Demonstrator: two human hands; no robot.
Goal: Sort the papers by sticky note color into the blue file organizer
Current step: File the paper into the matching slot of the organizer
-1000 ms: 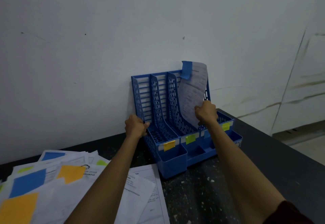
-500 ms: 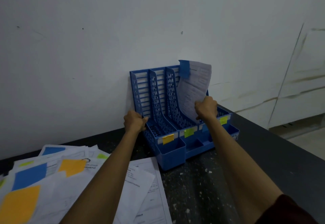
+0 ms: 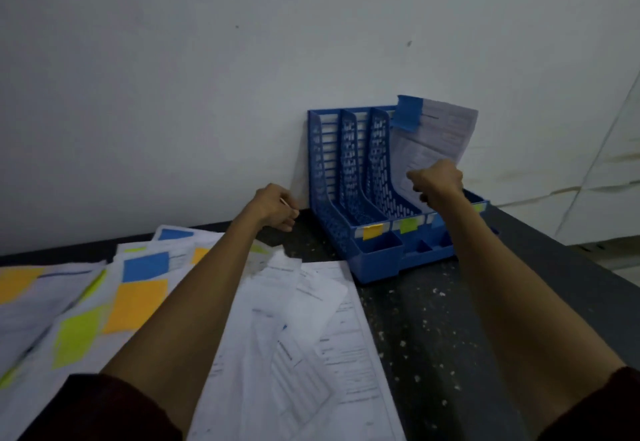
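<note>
Head view, the only one supplied.

The blue file organizer (image 3: 347, 170) stands upright at the far edge of the dark speckled table (image 3: 436, 322), its back against the white wall (image 3: 207, 94). Small tags sit on its front lip: an orange tag (image 3: 372, 231) on the leftmost slot, a green tag (image 3: 408, 225) on the next, and a yellow-green tag (image 3: 479, 207) at the far right.

The right hand (image 3: 437, 181) grips one paper (image 3: 440, 135) at its lower edge, fingers curled round the sheet. The sheet stands tilted in the slot just right of the third upright divider, with its top leaning to the right above the organizer. That slot's front tag is hidden behind the right forearm. A blue sticky note (image 3: 408, 113) is fixed at the sheet's upper left corner.

The left hand (image 3: 275, 207) is just left of the organizer, apart from it, low over the table. Its fingers are loosely curled and nothing is seen in them.

The remaining loose papers (image 3: 311, 305) are spread overlapping on the near left of the table, well apart from the slots. Notes on them include an orange sticky note (image 3: 138, 305), a second blue sticky note (image 3: 145, 265) and a green sticky note (image 3: 76, 336).

Dark red sleeves (image 3: 606, 406) show at the near edge.
</note>
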